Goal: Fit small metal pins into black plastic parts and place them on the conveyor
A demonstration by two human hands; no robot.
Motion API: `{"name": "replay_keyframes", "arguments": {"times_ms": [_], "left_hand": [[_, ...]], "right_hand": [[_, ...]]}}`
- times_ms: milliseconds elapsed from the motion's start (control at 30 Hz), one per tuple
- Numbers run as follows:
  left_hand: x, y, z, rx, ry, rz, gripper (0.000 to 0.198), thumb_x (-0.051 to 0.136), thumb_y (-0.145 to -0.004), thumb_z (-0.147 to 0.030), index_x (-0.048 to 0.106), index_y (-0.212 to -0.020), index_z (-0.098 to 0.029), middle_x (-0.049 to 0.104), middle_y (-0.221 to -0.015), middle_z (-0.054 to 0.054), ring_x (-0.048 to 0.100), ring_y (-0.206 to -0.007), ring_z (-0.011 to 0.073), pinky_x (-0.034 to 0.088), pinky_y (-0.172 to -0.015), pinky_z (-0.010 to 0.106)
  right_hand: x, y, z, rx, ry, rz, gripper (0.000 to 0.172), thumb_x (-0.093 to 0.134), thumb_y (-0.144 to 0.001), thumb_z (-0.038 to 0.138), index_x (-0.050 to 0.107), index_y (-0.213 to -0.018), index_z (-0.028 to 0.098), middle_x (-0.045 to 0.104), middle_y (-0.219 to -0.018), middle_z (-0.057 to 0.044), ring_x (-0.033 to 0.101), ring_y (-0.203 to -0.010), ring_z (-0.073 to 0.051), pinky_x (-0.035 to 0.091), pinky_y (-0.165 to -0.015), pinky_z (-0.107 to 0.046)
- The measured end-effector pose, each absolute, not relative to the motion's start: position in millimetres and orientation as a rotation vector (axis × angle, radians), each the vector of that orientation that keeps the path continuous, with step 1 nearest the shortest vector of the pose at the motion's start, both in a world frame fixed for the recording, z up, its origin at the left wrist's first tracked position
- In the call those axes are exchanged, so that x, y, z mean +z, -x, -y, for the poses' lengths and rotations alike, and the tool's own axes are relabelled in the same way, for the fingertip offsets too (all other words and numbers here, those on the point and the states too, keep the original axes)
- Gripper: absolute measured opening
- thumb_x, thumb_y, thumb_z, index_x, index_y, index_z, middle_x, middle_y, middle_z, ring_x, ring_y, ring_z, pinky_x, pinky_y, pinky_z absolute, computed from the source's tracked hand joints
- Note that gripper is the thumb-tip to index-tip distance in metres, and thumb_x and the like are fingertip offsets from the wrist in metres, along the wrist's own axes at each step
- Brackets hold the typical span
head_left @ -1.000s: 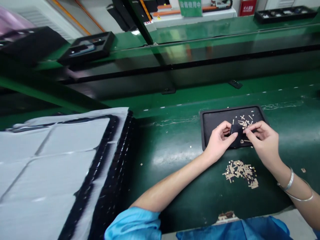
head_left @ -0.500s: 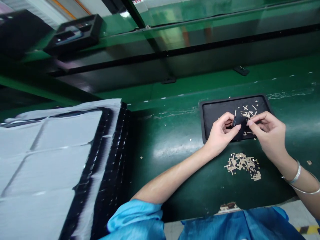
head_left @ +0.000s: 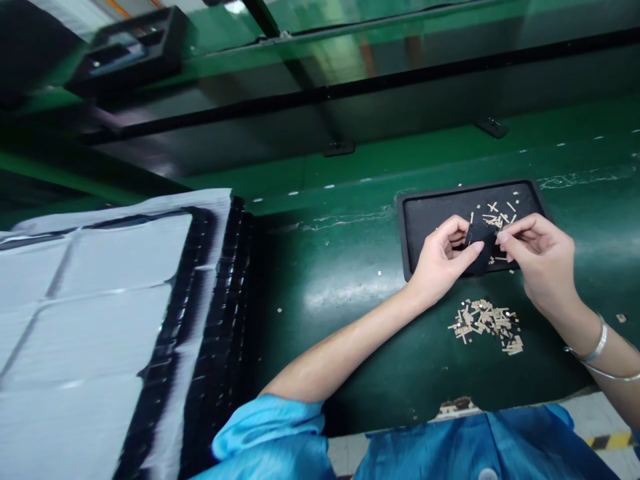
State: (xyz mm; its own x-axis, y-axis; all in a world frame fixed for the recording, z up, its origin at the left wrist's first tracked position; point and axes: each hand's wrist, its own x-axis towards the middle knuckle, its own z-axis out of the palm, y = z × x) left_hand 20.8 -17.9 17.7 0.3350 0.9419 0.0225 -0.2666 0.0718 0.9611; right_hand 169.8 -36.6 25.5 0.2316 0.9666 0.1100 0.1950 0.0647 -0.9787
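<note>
A thin black piece [head_left: 480,249] is held over the near part of a black tray [head_left: 427,217], gripped between the thumb and fingers of my left hand [head_left: 443,260]. On its right edge my right hand [head_left: 543,260] has thumb and index finger pinched together; whatever they hold is too small to make out. Small beige strips [head_left: 494,219] lie scattered in the tray behind the black piece. Nearer to me, a pile of beige and dark bits [head_left: 485,320] rests on the green table [head_left: 340,267].
Stacked black trays with pale sheets [head_left: 100,320] fill the left side. Two small black parts [head_left: 493,127] [head_left: 340,149] lie along the table's back edge. A black box [head_left: 130,53] sits on the raised shelf at the upper left.
The camera view has shifted slightly, moving the scene up a little in the picture. Both hands remain at the black piece, with only a slight change in the right fingers.
</note>
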Motion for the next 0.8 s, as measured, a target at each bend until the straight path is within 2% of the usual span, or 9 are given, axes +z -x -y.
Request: {"name": "replay_keyframes", "arguments": {"times_ms": [333, 600, 800], "left_hand": [[18.7, -19.8, 18.5, 1.060, -1.141, -0.776, 0.025, 0.068, -0.077, -0.032, 0.048, -0.077, -0.017, 0.052, -0.075, -0.002, 0.049, -0.069, 0.0077, 0.040, -0.062, 0.018], [20.7, -18.9, 17.5, 1.042, -1.084, -0.761, 0.030, 0.072, -0.073, -0.036, 0.050, -0.077, -0.017, 0.057, -0.076, -0.002, 0.055, -0.071, 0.0084, 0.045, -0.069, 0.020], [18.6, -18.4, 14.0, 1.028, -0.979, -0.697, 0.030, 0.075, -0.071, -0.031, 0.049, -0.076, -0.017, 0.061, -0.074, -0.003, 0.055, -0.066, 0.0063, 0.045, -0.068, 0.020]], "right_hand": [[24.8, -170.1, 36.5, 0.860, 1.387, 1.202, 0.010, 0.068, -0.075, 0.017, 0.061, -0.070, 0.023, 0.062, -0.068, 0.001, 0.059, -0.063, -0.013, 0.047, -0.052, -0.025], [25.5, -169.6, 34.8, 0.893, 1.384, 1.167, 0.010, 0.068, -0.073, 0.018, 0.061, -0.069, 0.023, 0.062, -0.067, 0.001, 0.060, -0.063, -0.013, 0.050, -0.056, -0.026], [26.7, -170.1, 33.2, 0.943, 1.363, 1.144, 0.009, 0.070, -0.072, 0.019, 0.062, -0.068, 0.022, 0.061, -0.065, 0.001, 0.057, -0.059, -0.012, 0.046, -0.052, -0.024]]}}
